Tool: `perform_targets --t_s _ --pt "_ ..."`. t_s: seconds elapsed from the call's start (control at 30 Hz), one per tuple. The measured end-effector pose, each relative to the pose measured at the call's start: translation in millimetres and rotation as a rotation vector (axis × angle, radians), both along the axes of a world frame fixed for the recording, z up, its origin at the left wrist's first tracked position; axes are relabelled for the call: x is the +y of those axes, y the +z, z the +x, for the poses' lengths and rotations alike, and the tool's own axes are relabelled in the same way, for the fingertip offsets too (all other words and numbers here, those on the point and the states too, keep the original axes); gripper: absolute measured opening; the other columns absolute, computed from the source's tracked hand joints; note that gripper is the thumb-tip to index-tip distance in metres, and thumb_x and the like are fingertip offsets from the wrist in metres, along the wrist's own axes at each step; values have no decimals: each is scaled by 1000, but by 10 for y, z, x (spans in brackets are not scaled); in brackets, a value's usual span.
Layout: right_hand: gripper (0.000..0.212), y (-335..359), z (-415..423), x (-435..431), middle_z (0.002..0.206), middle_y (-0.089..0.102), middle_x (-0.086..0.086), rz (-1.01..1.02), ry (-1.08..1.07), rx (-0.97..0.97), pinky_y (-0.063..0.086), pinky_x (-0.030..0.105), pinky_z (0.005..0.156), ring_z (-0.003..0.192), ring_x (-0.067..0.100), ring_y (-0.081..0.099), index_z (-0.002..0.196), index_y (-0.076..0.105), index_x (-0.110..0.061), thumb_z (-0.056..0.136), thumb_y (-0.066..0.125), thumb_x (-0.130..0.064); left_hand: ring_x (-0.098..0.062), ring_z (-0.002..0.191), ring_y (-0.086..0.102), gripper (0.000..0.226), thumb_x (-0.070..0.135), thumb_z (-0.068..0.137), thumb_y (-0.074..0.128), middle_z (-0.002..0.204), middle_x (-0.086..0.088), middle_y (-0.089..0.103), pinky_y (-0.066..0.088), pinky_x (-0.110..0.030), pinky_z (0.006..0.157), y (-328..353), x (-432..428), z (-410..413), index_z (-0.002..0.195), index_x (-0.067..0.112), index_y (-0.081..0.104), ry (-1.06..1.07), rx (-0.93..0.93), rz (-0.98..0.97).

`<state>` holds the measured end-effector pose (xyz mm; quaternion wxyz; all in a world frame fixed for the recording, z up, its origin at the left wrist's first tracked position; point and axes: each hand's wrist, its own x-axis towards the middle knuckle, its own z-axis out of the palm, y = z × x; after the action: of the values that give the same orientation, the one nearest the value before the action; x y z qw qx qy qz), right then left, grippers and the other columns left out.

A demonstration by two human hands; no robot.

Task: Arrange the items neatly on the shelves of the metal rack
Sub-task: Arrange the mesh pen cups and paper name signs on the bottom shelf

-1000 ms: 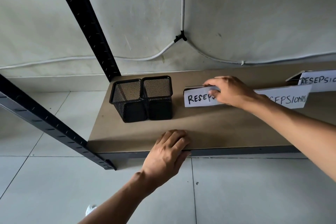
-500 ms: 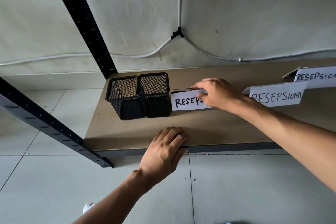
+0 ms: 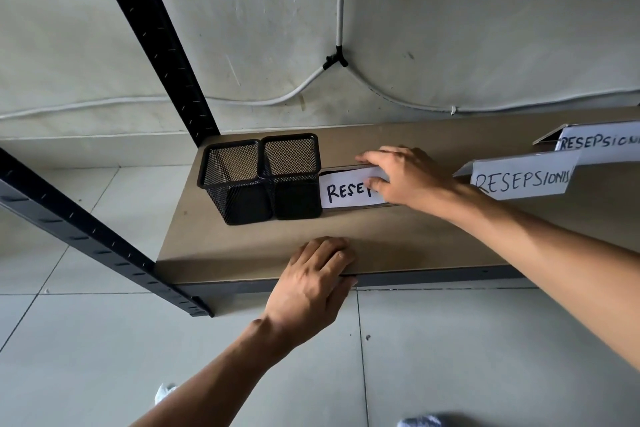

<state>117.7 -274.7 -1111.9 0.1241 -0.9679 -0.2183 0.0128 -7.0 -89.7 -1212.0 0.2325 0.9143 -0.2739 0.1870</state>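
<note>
- Name sign (image 3: 344,191) stands on the shelf (image 3: 415,243), its left end right up against the mesh holder (image 3: 294,180), so no room left of the fingertips.
- Right hand (image 3: 407,177) pinches its top edge, fingers curled over, thumb in front.
- Left hand (image 3: 311,288) lies flat on the shelf's front edge, fingers together.
- Bare board between both hands; second sign (image 3: 519,180) just right of the right wrist.
</note>
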Motion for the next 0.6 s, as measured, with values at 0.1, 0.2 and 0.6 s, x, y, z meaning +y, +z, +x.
perform_targets --t_s 0.1,0.2,0.6 --pt "55 107 -103 -121 141 49 0 14 -28 -52 33 37 105 127 23 46 143 40 -24 92 58 -36 -24 96 58 28 31 84 64 105 -3 62 47 -35 82 92 -53 -5 100 8 64 31 -10 -26" --pt "54 255 -258 -456 137 52 -2 5 -95 -108 35 36 105 125 21 48 139 44 -26 89 62 -36 -23 85 56 25 30 82 65 94 -3 62 44 -34 75 312 -276 33 94 8 64 72 -103 -104" --pt "54 832 -749 -2327 144 41 -8 -498 -303 8 30 34 107 132 16 39 141 37 -33 91 56 -43 -25 123 46 53 37 85 68 132 -3 55 31 -32 101 1145 -1836 851 131 16 52 -2 194 81"
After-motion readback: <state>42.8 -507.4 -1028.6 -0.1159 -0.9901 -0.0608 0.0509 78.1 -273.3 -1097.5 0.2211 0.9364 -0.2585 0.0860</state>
